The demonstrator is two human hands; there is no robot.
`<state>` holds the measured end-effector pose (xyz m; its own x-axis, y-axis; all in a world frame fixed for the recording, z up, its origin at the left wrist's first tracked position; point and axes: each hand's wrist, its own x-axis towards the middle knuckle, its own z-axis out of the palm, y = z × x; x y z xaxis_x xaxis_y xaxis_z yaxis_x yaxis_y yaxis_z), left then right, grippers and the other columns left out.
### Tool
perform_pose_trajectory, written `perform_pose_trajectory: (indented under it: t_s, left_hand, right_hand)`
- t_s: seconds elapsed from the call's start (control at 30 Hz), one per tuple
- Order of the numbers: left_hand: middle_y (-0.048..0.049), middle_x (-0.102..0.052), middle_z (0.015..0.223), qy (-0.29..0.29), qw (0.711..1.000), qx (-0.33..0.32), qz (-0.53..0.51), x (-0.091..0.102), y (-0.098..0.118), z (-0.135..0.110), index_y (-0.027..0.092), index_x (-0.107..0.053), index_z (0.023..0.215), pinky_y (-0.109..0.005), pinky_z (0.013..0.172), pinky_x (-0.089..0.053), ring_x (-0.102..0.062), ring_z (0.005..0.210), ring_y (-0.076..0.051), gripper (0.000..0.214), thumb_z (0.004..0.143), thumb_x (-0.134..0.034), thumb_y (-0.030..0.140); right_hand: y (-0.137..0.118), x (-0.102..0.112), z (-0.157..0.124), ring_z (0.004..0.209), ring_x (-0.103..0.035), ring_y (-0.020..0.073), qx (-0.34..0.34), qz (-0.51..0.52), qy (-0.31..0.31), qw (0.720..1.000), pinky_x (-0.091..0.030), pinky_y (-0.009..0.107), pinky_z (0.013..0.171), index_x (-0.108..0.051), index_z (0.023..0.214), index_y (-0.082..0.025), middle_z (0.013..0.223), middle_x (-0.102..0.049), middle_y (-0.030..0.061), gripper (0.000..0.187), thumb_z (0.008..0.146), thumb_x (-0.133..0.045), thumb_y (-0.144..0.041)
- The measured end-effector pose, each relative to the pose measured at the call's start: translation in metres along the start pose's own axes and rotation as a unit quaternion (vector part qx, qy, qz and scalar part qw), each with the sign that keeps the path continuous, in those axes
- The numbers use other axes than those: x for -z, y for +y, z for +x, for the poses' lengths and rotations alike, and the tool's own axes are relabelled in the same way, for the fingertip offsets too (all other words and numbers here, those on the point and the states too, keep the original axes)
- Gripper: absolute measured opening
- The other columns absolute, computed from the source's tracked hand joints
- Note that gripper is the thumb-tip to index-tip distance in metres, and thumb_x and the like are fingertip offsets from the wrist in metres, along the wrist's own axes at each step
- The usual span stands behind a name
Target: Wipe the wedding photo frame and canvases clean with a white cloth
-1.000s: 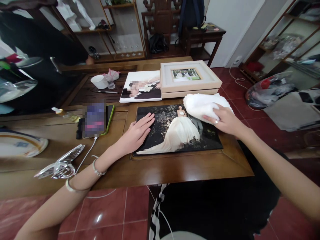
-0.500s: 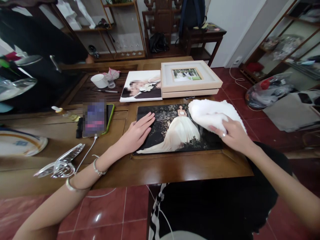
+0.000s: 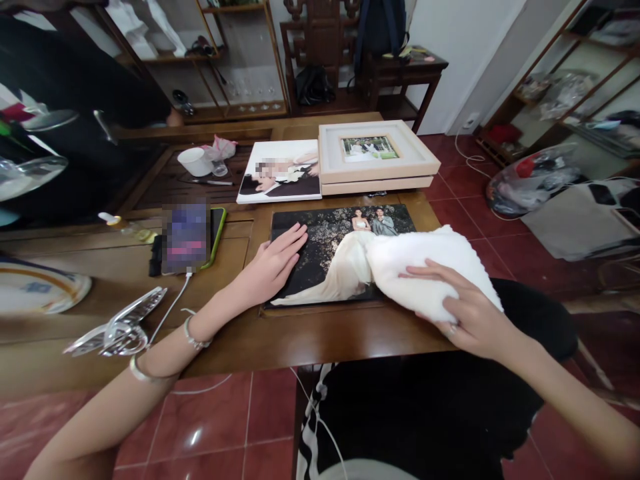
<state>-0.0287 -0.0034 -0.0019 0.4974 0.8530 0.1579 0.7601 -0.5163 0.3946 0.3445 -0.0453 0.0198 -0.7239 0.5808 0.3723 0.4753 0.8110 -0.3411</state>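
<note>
- Under the right hand (image 3: 473, 310), head view: white cloth (image 3: 420, 267), clamped between thumb and fingers.
- Left of that grip, partly beneath cloth: photo panel (image 3: 337, 260); left hand (image 3: 275, 267) flat on its far end, clasping nothing.
- Advisable: light, even pressure.

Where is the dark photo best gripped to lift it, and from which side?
Probably its left edge, coming from the left: the photo lies flat, so its thin rim seems the likeliest purchase. The left hand rests over that edge, while the cloth in the right hand covers the near right corner.
</note>
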Motion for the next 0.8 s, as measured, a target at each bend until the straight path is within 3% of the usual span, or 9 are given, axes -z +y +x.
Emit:
perform_pose_trajectory:
  t_s: [0.1, 0.2, 0.3, 0.4, 0.5, 0.6, 0.7, 0.8]
  left_hand:
    - [-0.0145, -0.036, 0.157, 0.001, 1.000, -0.005, -0.002, 0.000, -0.001, 0.000, 0.015, -0.039, 0.148, -0.054, 0.113, -0.033, -0.027, 0.148, -0.025, 0.049, 0.103, -0.028, 0.028]
    - [-0.0145, -0.036, 0.157, 0.001, 1.000, -0.004, -0.001, -0.001, -0.002, 0.000, 0.014, -0.040, 0.148, -0.054, 0.113, -0.033, -0.027, 0.148, -0.025, 0.048, 0.103, -0.028, 0.028]
    - [-0.0139, -0.036, 0.157, 0.003, 1.000, -0.002, -0.002, -0.001, -0.004, 0.000, 0.015, -0.040, 0.148, -0.053, 0.114, -0.033, -0.028, 0.148, -0.025, 0.048, 0.103, -0.028, 0.029]
    - [-0.0133, -0.035, 0.158, 0.000, 1.000, 0.002, -0.003, -0.001, -0.004, 0.000, 0.017, -0.039, 0.149, -0.054, 0.114, -0.032, -0.027, 0.148, -0.025, 0.048, 0.103, -0.029, 0.030]
    - [-0.0131, -0.035, 0.158, 0.004, 1.000, 0.002, -0.004, -0.001, -0.003, 0.000, 0.017, -0.039, 0.149, -0.054, 0.114, -0.032, -0.026, 0.148, -0.025, 0.048, 0.103, -0.028, 0.030]
    - [-0.0135, -0.036, 0.157, 0.007, 1.000, 0.000, -0.002, -0.001, -0.003, 0.000, 0.015, -0.040, 0.148, -0.054, 0.114, -0.033, -0.027, 0.148, -0.024, 0.048, 0.103, -0.029, 0.028]
    - [-0.0139, -0.036, 0.157, 0.009, 1.000, -0.004, -0.002, -0.002, -0.004, 0.000, 0.014, -0.041, 0.147, -0.053, 0.114, -0.033, -0.027, 0.148, -0.024, 0.048, 0.103, -0.029, 0.027]
    - [-0.0134, -0.036, 0.157, 0.011, 1.000, -0.006, -0.004, -0.003, -0.005, 0.000, 0.015, -0.041, 0.148, -0.053, 0.114, -0.032, -0.027, 0.148, -0.024, 0.048, 0.103, -0.030, 0.027]
  right_hand:
    - [0.024, -0.001, 0.029, 0.125, -0.055, 0.0318, -0.031, -0.031, 0.006, 0.999, -0.046, 0.053, 0.107, -0.042, 0.062, -0.023, 0.132, -0.061, 0.0151, 0.030, 0.088, -0.056, -0.024]
    - [0.055, -0.005, 0.059, 0.109, -0.061, 0.0328, -0.053, -0.061, 0.014, 0.997, -0.053, 0.047, 0.089, -0.044, 0.063, -0.023, 0.114, -0.064, 0.0170, 0.034, 0.093, -0.051, -0.037]
    - [0.082, -0.009, 0.084, 0.085, -0.062, 0.0305, -0.083, -0.080, 0.021, 0.993, -0.053, 0.045, 0.077, -0.041, 0.062, -0.024, 0.086, -0.060, 0.0130, 0.040, 0.094, -0.044, -0.050]
    - [0.094, -0.013, 0.097, 0.078, -0.059, 0.0288, -0.109, -0.090, 0.043, 0.989, -0.052, 0.045, 0.076, -0.040, 0.063, -0.025, 0.077, -0.054, 0.0093, 0.041, 0.093, -0.043, -0.052]
    - [0.084, -0.015, 0.091, 0.086, -0.061, 0.0306, -0.105, -0.091, 0.043, 0.989, -0.053, 0.047, 0.080, -0.045, 0.064, -0.023, 0.087, -0.058, 0.0127, 0.035, 0.093, -0.047, -0.043]
    - [0.056, -0.015, 0.068, 0.109, -0.061, 0.0339, -0.063, -0.085, 0.024, 0.994, -0.052, 0.053, 0.092, -0.050, 0.066, -0.022, 0.114, -0.062, 0.0179, 0.025, 0.091, -0.052, -0.028]
    - [0.020, -0.014, 0.038, 0.126, -0.054, 0.0343, -0.002, -0.076, 0.007, 0.997, -0.043, 0.059, 0.109, -0.050, 0.065, -0.023, 0.131, -0.059, 0.0157, 0.021, 0.083, -0.057, -0.016]
    - [-0.012, -0.011, 0.014, 0.130, -0.052, 0.0335, 0.053, -0.067, -0.015, 0.996, -0.041, 0.059, 0.112, -0.052, 0.063, -0.025, 0.134, -0.060, 0.0120, 0.020, 0.080, -0.056, -0.015]
